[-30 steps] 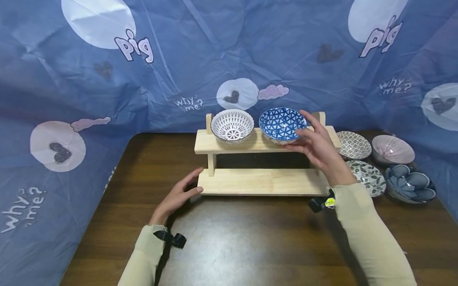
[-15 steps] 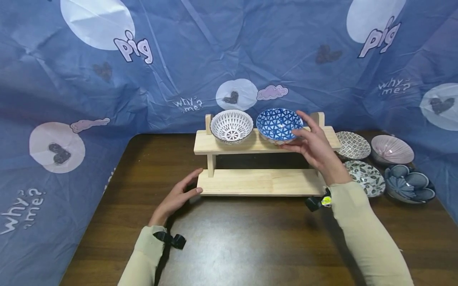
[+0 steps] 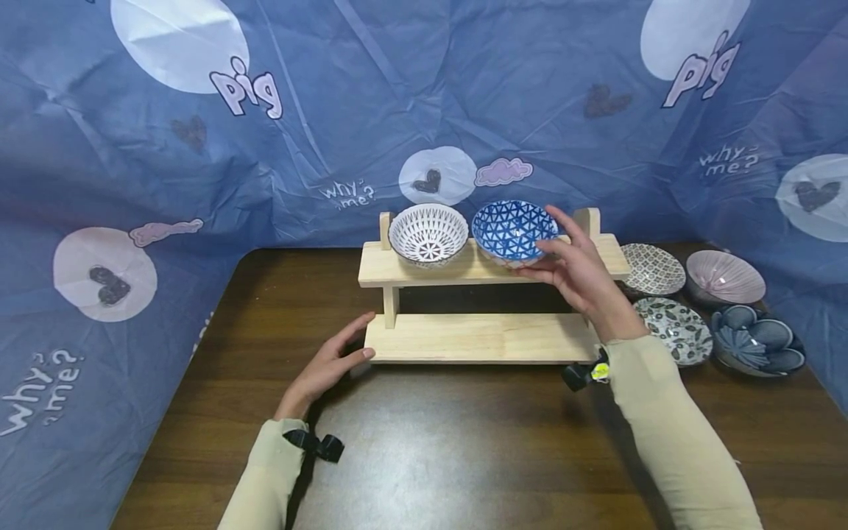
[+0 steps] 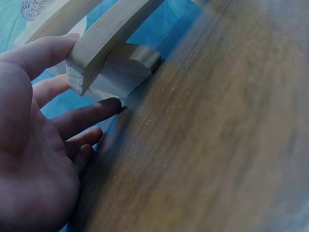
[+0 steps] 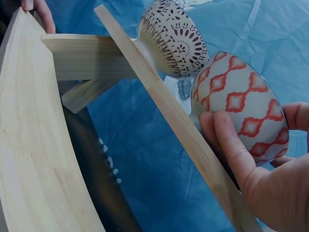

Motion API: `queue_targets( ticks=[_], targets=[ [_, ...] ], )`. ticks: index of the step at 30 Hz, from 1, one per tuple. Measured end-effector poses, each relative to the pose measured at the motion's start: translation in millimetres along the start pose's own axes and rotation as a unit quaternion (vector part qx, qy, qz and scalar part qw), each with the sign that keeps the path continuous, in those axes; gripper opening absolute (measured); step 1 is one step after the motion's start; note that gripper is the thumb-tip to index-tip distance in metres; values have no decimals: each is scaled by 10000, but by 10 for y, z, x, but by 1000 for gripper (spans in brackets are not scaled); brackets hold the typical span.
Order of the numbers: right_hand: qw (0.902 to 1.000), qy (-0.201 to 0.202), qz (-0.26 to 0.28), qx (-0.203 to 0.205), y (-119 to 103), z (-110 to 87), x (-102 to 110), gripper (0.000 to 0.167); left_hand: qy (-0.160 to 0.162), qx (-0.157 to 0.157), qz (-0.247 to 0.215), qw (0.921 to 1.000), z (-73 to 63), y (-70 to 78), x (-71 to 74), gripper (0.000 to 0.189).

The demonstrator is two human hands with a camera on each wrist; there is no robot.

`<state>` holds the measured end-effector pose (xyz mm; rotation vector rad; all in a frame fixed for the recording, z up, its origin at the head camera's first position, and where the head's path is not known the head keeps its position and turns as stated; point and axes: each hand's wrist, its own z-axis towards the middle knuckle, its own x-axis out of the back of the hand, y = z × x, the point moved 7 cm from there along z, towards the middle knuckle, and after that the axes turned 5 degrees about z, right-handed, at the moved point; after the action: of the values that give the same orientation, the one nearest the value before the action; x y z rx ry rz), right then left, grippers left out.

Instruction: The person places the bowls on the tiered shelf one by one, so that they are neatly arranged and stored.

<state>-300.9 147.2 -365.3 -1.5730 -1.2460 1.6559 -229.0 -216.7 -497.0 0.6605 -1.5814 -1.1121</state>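
At the left end of a two-tier wooden stand, my left hand holds the lower board, thumb at the front corner and forefinger at the back. The left wrist view shows its other fingers spread below the board. My right hand grips a blue-and-white triangle-patterned bowl on the upper board, thumb at its rim and fingers under its side. Seen from the right wrist, that bowl's outside bears red diamonds. Just left of it sits a white bowl with dark strokes, tilted forward.
Right of the stand, on the dark wooden table, are a lattice-patterned dish, a leaf-patterned dish, a pinkish bowl and a blue petal-shaped bowl. A blue printed cloth hangs behind.
My right hand has shifted the blue-and-white bowl slightly left along the upper board, closer to the white bowl. The left hand has stayed at the stand's end.
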Motion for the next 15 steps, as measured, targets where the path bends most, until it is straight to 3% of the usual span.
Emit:
queue_targets(
  ticks=[15],
  targets=[
    [9967,-193,-730,-306,13,-33,24,70,-17,13,10,10000,-5,18,-5,65]
  ],
)
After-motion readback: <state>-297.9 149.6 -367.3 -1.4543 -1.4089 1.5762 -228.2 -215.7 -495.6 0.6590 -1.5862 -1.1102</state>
